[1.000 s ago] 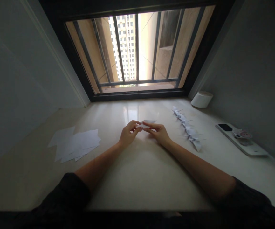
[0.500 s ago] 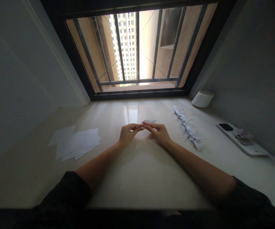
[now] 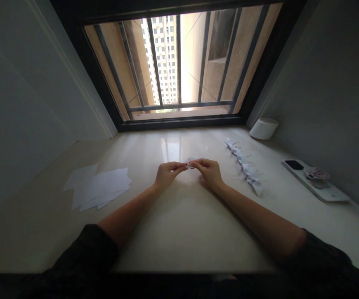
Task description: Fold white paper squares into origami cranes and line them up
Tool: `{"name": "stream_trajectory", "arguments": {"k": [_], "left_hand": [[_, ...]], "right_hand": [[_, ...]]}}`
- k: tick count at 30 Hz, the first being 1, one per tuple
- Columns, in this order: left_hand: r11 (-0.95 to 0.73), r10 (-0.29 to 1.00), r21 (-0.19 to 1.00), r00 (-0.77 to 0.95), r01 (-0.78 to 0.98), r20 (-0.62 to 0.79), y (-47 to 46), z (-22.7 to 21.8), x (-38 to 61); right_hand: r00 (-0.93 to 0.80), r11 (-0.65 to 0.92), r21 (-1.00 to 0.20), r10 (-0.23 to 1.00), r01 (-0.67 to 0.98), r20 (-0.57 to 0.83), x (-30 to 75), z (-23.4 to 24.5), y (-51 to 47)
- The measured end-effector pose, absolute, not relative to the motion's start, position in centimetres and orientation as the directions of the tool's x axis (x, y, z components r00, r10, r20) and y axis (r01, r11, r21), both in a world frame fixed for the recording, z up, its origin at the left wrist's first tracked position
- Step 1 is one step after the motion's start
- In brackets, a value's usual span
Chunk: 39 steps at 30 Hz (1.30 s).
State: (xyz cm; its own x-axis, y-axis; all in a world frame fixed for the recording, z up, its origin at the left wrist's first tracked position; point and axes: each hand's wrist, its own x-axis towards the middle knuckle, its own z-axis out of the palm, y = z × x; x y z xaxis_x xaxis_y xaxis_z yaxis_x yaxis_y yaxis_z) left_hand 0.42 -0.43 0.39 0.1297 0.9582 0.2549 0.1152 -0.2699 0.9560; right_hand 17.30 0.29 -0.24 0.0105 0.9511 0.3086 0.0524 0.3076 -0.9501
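Between my fingertips is a small folded piece of white paper (image 3: 190,160), mostly hidden by the fingers. My left hand (image 3: 167,172) pinches its near left edge between thumb and fingers. Closed on the paper from the other side, my right hand (image 3: 210,171) has its thumb and index finger close to the left fingertips. Both hands are just above the pale counter (image 3: 169,232). To the right, several folded paper cranes (image 3: 243,164) stand in a slanting row, nearest to my right hand.
Loose white paper sheets (image 3: 100,187) overlap on the left. A phone (image 3: 316,182) with a round grip on its back lies at the right. Behind it, a white cylindrical object (image 3: 264,128) stands by the wall. A barred window (image 3: 179,74) rises at the back.
My right fingers have shifted and curled over the folded paper, so less of it shows. My left hand has stayed nearly still.
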Motion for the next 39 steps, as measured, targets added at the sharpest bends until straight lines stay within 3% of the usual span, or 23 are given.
{"name": "stream_trajectory", "arguments": {"k": [9, 19, 27, 39], "left_hand": [[-0.182, 0.981, 0.982, 0.064, -0.047, 0.185, 0.05, 0.39, 0.23], [-0.226, 0.972, 0.974, 0.055, -0.015, 0.227, -0.11, 0.35, 0.31], [-0.166, 0.984, 0.986, 0.063, -0.009, 0.166, -0.09, 0.62, 0.28], [-0.203, 0.979, 0.978, -0.004, -0.049, 0.203, -0.13, 0.64, 0.43]], "right_hand": [[-0.054, 0.337, -0.940, 0.941, 0.058, 0.335, 17.46, -0.05, 0.39], [-0.049, 0.271, -0.962, 0.961, -0.042, 0.272, 17.57, -0.26, 0.49], [-0.005, 0.357, -0.934, 0.934, -0.010, 0.358, 17.37, -0.31, 0.35], [-0.046, 0.323, -0.941, 0.943, -0.098, 0.329, 17.29, -0.58, 0.82]]}}
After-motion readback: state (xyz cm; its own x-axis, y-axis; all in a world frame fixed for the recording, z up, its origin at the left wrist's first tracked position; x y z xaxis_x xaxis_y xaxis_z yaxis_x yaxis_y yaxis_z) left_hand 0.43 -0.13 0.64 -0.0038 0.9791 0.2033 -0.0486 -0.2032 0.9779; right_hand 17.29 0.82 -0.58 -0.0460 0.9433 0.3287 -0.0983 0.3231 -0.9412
